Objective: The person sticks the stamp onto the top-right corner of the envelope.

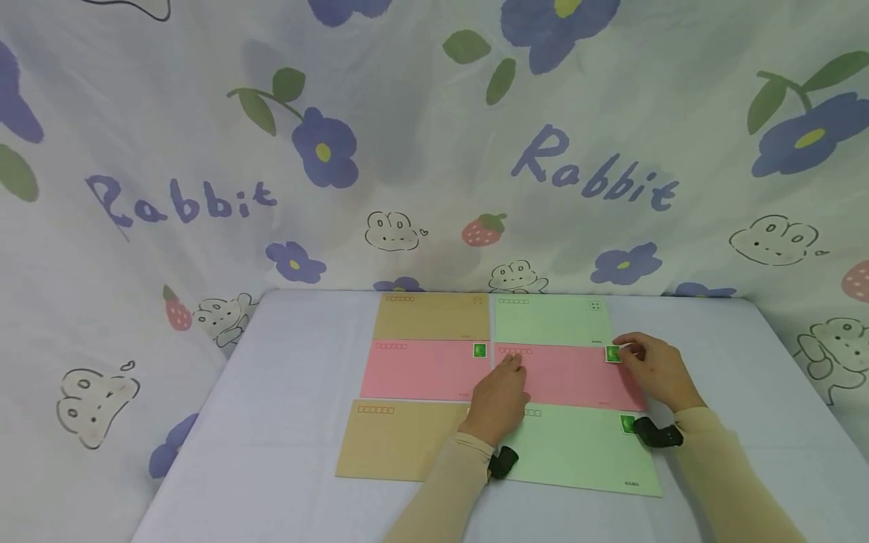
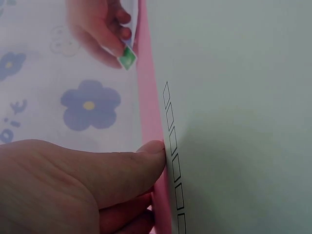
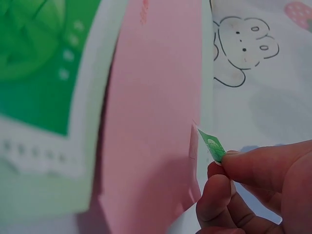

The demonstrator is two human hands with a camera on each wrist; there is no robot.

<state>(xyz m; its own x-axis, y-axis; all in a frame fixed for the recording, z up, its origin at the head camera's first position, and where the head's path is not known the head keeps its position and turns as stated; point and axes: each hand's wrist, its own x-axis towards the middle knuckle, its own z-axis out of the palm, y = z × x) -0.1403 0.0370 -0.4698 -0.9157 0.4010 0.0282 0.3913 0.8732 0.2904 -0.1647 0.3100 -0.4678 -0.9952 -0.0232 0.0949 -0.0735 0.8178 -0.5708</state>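
A green stamp (image 1: 612,354) with a white border sits at the upper right corner of the right pink envelope (image 1: 569,377). My right hand (image 1: 655,368) pinches that stamp between thumb and finger; in the right wrist view the stamp (image 3: 213,146) is tilted, its far corner by the envelope's edge. On the same envelope's left end rests my left hand (image 1: 495,400), fingers extended near the row of small printed boxes. The left thumb (image 2: 126,173) lies along the pink edge in the left wrist view. Just below, the lower green envelope (image 1: 577,452) bears another stamp (image 1: 627,424).
A left pink envelope (image 1: 421,371) carries a green stamp (image 1: 479,351). Brown envelopes lie behind it (image 1: 434,317) and in front (image 1: 394,441). A green envelope (image 1: 553,320) lies at the back right. White cloth covers the table (image 1: 285,407); a printed curtain (image 1: 421,136) hangs behind.
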